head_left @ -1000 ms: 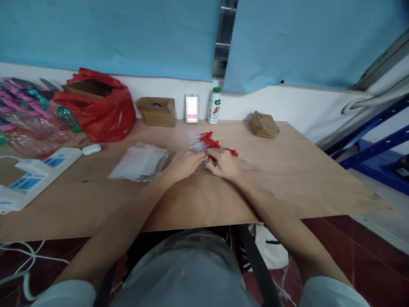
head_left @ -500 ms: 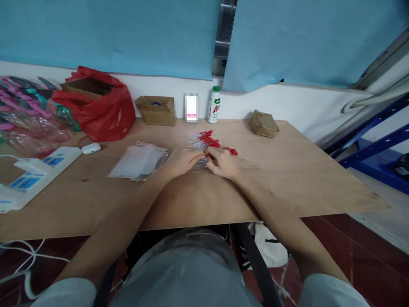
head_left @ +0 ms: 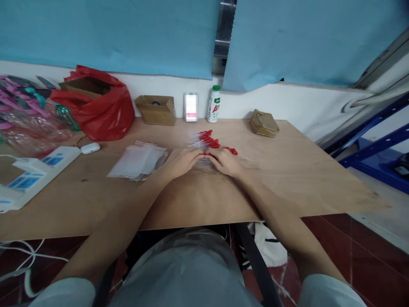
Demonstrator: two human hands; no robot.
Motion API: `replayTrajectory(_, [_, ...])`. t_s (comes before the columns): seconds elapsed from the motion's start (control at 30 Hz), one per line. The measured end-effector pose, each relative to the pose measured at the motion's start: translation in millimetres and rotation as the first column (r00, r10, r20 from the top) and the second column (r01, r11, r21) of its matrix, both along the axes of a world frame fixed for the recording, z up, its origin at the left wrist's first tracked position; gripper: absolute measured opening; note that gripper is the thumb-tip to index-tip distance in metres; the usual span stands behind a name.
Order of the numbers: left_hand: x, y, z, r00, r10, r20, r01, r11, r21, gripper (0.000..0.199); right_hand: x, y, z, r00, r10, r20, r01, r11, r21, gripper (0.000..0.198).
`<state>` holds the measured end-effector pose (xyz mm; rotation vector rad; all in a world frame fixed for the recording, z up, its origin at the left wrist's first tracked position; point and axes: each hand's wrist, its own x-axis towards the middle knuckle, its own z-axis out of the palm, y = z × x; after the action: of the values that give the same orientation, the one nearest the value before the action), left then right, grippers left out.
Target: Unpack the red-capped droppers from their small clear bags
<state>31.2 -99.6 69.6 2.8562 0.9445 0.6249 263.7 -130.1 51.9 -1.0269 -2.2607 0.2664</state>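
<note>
My left hand (head_left: pixel 182 163) and my right hand (head_left: pixel 224 161) meet fingertip to fingertip at the middle of the table. Both are closed, pinching a small red-ended thin rod, of which only a bit of red shows between the fingers. Just under the fingertips lie several thin, pale rods (head_left: pixel 203 163), partly covered by the hands. Beyond them is a loose pile of thin rods with red handles (head_left: pixel 207 140). A few more red handles (head_left: pixel 231 150) stick out past my right hand. To the left of my left hand rests a stack of clear zip bags (head_left: pixel 137 161).
Along the wall stand a red plastic bag (head_left: pixel 110 113), an open cardboard box (head_left: pixel 158 111), a phone (head_left: pixel 191 107), a white bottle (head_left: pixel 214 105) and a small cardboard packet (head_left: pixel 264 123). A power strip (head_left: pixel 40 177), a white earbud case (head_left: pixel 90 148) and clear plastic bottles (head_left: pixel 35 134) are at left.
The fingers of my right hand have straightened and flattened a little, at nearly the same spot. My left hand has hardly moved, and the pile looks the same.
</note>
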Motion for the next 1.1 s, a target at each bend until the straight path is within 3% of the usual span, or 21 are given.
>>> replayTrajectory(0.07, [0.8,-0.1,0.1,1.000,0.002,-0.001,-0.002,1.000,-0.027,0.033,-0.6,-1.3,2.2,0.998,0.014,-0.055,-0.015,1.000,-0.026,0.034])
replayTrajectory(0.17, [1.9,-0.2,1.4,0.997,-0.016,0.071,0.021,0.997,-0.070,0.033,-2.2,-4.1,5.4,0.973,0.041,-0.227,-0.079,0.984,-0.159,0.039])
replayTrajectory(0.27, [3.6,-4.0,5.7,0.977,-0.049,0.207,0.083,0.984,-0.156,0.037,-3.3,-5.0,4.9,0.892,0.052,-0.449,-0.223,0.915,-0.337,0.043])
replayTrajectory(0.37, [5.8,-9.4,10.8,0.956,-0.054,0.288,0.120,0.969,-0.218,0.037,0.0,-3.2,4.7,0.835,0.026,-0.550,-0.294,0.865,-0.406,0.044])
replayTrajectory(0.57, [11.9,-12.1,12.4,0.987,0.001,0.163,0.022,0.991,-0.135,0.034,12.9,0.7,16.7,0.926,0.018,-0.377,-0.146,0.938,-0.313,0.047])
replayTrajectory(0.8, [24.0,-14.9,13.1,0.974,0.198,0.113,-0.196,0.980,-0.024,0.040,0.8,-0.5,18.8,0.909,-0.155,-0.386,0.075,0.974,-0.213,0.045])
replayTrajectory(0.9, [27.3,-12.1,12.0,0.964,0.166,0.207,-0.154,0.985,-0.076,0.039,-5.5,0.3,16.5,0.871,-0.199,-0.448,0.114,0.971,-0.210,0.045])
replayTrajectory(1.1, [32.5,-1.1,4.3,0.878,0.021,0.478,0.106,0.966,-0.237,0.042,-11.5,3.7,16.1,0.777,-0.224,-0.588,0.095,0.966,-0.242,0.051])
